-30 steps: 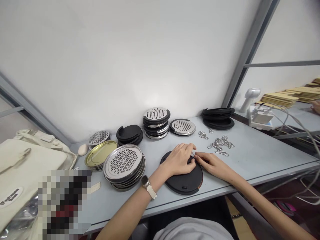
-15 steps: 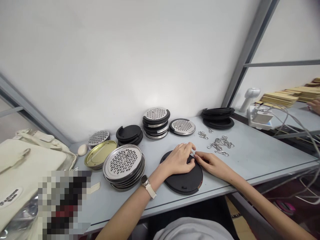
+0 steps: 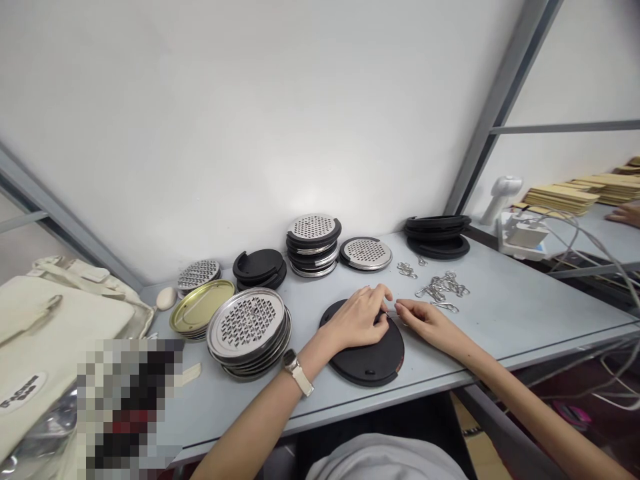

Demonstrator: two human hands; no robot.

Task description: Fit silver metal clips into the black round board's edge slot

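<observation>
Around the hands, grey table (image 3: 505, 307): steel grater stack (image 3: 253, 327) just left of left wrist, gold lid stack (image 3: 203, 308) and small grater stack (image 3: 199, 273) farther out that way. Pale rounded object (image 3: 166, 299) beside those, cream bag (image 3: 75, 310) far left. Ahead and left of left hand, black holders (image 3: 259, 267). Ahead of left hand, grater-and-holder stack (image 3: 314, 228), with single grater (image 3: 369, 253) to its right. Loose metal hooks (image 3: 445, 307) just past right hand, closest clutter on that side; black ring stack (image 3: 437, 248) farther beyond. Far right of both: white handheld device (image 3: 500, 195), cables (image 3: 597, 243), yellow flat pieces (image 3: 560, 199), co-worker's hand (image 3: 626, 215).

Black disc (image 3: 367, 360) lying flat under left hand (image 3: 356, 319), near table's front edge, upper part masked by that hand. Left hand palm down on disc, thumb and forefinger curled with a gap between; can't tell about any grip in there. Right hand (image 3: 423, 320) just beside disc's right edge, thumb and forefinger pinched on thin metal piece (image 3: 393, 313), reaching toward left fingertips. Can't make out its full shape. Hands near each other, not touching.
</observation>
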